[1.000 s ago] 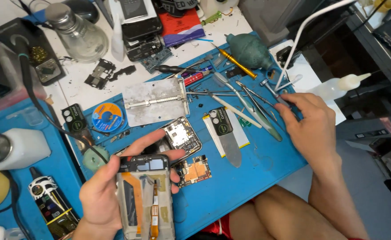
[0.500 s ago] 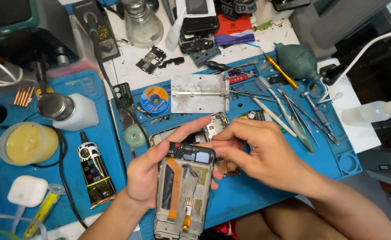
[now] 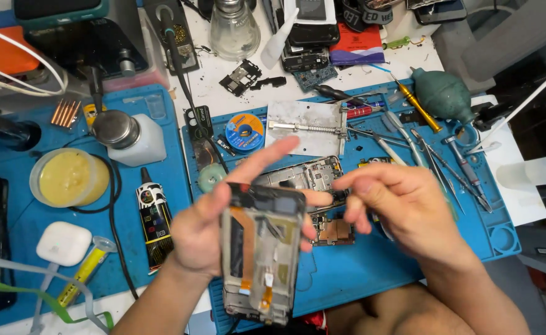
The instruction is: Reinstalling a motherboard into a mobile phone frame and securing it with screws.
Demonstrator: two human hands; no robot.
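The left hand (image 3: 214, 232) grips an opened phone frame (image 3: 260, 254) by its left edge, fingers wrapped behind and the forefinger stretched out above its top. The frame's long axis runs away from the body, and it is held above the blue mat (image 3: 347, 279). The right hand (image 3: 403, 208) hovers just right of the frame's top end, fingertips drawn together; whether they pinch something is blurred. A bare circuit board (image 3: 335, 231) lies on the mat between the hands.

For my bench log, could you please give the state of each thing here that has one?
Opened phone: back off, held upright in left hand.
Right hand: pinched, contents unclear.
Glue tube: capped, lying flat.
Paste tub: uncovered.
Earbud case: closed.
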